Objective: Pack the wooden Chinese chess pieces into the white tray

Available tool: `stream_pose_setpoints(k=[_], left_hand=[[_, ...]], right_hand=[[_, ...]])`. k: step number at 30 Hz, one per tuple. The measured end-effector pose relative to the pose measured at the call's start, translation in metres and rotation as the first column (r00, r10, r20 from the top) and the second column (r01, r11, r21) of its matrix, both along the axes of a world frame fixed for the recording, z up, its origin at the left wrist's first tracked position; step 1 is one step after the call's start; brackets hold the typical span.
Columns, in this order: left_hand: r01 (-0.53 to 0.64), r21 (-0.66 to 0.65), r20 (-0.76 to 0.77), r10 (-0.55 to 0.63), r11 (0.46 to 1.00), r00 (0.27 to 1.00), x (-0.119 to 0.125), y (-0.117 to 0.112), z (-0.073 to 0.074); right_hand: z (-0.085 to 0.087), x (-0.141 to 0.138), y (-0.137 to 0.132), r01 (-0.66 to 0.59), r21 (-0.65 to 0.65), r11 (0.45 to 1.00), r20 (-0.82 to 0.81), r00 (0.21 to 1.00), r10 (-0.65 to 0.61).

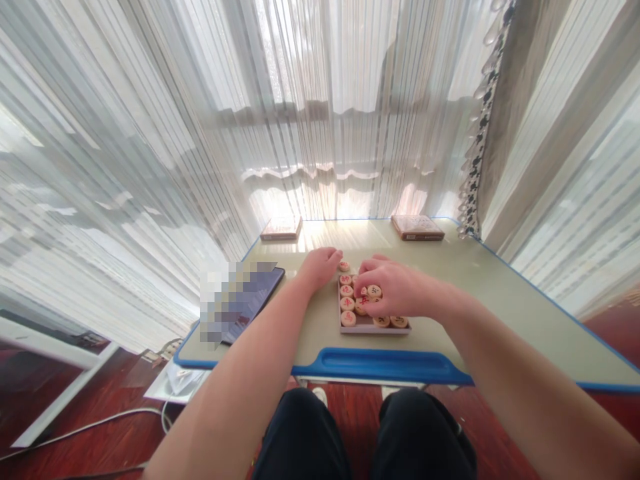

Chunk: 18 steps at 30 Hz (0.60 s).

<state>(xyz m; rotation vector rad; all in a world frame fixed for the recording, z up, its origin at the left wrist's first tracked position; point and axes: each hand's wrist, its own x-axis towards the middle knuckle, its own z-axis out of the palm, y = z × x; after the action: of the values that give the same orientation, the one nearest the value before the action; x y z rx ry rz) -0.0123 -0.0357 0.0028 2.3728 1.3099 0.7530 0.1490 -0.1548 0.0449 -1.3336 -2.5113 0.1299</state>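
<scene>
An open shallow box [376, 329] of round wooden Chinese chess pieces lies near the table's front edge. Pieces with red characters, such as one at the lower left [348, 319], line its left side, and ones with dark characters [399, 321] lie at its right. My right hand [387, 283] reaches over the box, fingers bent down round a red-marked Chinese chess piece [364, 302], which looks tilted. Beyond the box's far left corner, my left hand [323, 265] rests with loosely bent fingers beside a single piece [344, 265]; whether they touch is unclear.
Two flat brown boxes, one at the far left [281, 228] and one at the far right [418, 227], lie along the table's back edge. A dark tablet-like device [257, 300], partly blurred out, lies left. The table [500, 313] has a blue pen tray [390, 363] in front. Sheer curtains hang behind.
</scene>
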Motion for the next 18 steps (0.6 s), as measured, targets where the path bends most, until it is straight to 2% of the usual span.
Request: stream_pose_setpoints(k=[4,11,18], left_hand=[[0.060,0.061,-0.053,-0.057,0.996,0.997,0.0000,0.0040,-0.0014],[0.047,0.020,-0.032,-0.047,0.999,0.998,-0.0007,0.0030,-0.0011],[0.049,0.034,-0.045,-0.047,0.998,0.998,-0.0044,-0.0026,0.0006]], right_hand=[[0.0009,0.0002,-0.0005,0.002,-0.040,0.999,-0.001,1.000,-0.002],[0.0003,-0.0012,0.0011,-0.030,-0.064,0.997,0.016,0.999,0.032],[-0.0018,-0.0008,0.0042,-0.013,-0.079,0.997,0.013,1.000,0.014]])
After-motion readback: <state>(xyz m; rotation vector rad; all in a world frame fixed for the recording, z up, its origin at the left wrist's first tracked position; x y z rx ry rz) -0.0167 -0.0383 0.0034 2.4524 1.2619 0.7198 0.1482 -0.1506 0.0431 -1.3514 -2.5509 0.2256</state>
